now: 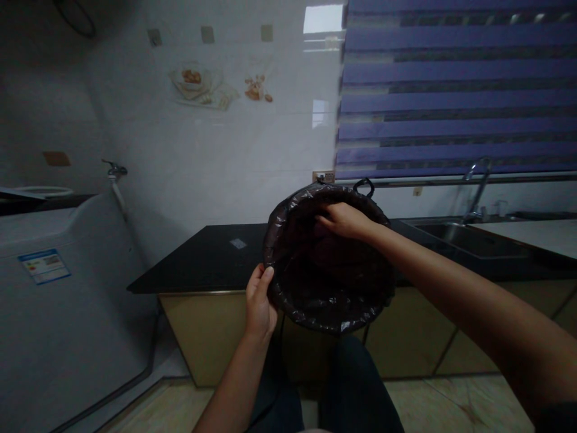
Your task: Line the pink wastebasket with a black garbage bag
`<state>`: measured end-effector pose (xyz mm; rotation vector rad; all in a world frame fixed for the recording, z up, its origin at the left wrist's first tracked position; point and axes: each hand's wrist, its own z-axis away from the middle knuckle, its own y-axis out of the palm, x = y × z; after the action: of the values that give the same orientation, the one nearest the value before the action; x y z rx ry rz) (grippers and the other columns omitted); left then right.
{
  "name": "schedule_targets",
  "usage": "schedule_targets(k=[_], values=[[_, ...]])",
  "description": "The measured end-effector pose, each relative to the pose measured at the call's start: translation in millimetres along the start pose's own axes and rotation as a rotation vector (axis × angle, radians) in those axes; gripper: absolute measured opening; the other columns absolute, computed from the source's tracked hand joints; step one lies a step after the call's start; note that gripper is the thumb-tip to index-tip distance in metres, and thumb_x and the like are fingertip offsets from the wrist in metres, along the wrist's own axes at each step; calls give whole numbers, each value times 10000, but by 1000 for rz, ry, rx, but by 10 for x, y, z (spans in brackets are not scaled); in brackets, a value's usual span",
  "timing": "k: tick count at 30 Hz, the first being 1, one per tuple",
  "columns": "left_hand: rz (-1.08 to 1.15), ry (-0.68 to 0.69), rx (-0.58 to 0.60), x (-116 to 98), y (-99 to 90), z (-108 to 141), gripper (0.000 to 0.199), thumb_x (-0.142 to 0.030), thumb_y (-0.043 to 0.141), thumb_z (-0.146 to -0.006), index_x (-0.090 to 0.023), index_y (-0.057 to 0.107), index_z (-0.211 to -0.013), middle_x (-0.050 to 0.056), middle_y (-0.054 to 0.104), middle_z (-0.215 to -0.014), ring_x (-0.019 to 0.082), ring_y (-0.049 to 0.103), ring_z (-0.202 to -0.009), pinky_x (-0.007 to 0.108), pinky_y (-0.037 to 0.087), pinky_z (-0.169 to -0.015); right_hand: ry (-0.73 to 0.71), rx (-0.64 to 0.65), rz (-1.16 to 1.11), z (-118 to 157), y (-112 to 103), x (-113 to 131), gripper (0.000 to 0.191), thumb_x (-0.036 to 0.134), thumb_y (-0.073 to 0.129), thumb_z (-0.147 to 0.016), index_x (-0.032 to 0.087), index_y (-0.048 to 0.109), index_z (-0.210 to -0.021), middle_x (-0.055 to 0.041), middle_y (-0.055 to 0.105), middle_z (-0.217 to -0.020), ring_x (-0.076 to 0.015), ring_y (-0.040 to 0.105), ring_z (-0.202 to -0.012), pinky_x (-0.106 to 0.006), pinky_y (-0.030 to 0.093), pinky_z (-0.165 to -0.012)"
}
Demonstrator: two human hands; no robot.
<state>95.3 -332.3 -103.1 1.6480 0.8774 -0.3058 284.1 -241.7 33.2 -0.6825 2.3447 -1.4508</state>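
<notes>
A round bin lined with a dark, shiny trash bag (pixel 339 322) is tilted with its mouth toward me, above my knees. The bag is folded over the rim all round, and a dark loop (pixel 364 187) sticks up at the far edge. At the left of the rim, my left hand (pixel 261 300) grips it, thumb on top. My right hand (pixel 342 219) reaches inside the mouth near the far wall, its fingers partly bent and their tips lost in the dark. Whether those fingers pinch the liner I cannot tell. The bin's bottom is too dark to make out.
A black countertop (pixel 193 255) runs behind the bin, with a small pale label (pixel 238 243) on it. To the right are a sink (pixel 478 240) and a faucet (pixel 480 186). A washing machine (pixel 81 313) stands at the left, below a wall tap (pixel 115 168).
</notes>
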Motion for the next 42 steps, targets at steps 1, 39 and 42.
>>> schedule_targets(k=[1,39,42], values=[[0,2,4,0,1,1,289,-325,730,-672,-170,644,-901,13,695,-777,133,644,-695,238,486,-702,-2,0,0,0,-4,5,427,318,421,-871,110,569,-1214,-138,567,-1161,-214,555,-1024,-344,415,-918],[-12,32,-38,10,-29,30,273,-337,737,-661,-182,644,-864,7,692,-769,134,645,-704,238,486,-710,-82,144,114,7,87,230,372,301,428,-853,128,618,-1122,-134,606,-1051,-176,583,-889,-249,412,-748],[-10,27,-33,5,-28,32,282,-328,734,-666,-175,648,-887,16,695,-778,139,646,-708,242,488,-705,-90,137,106,-37,89,263,392,297,427,-857,117,602,-1157,-145,595,-1082,-180,578,-921,-249,414,-772]])
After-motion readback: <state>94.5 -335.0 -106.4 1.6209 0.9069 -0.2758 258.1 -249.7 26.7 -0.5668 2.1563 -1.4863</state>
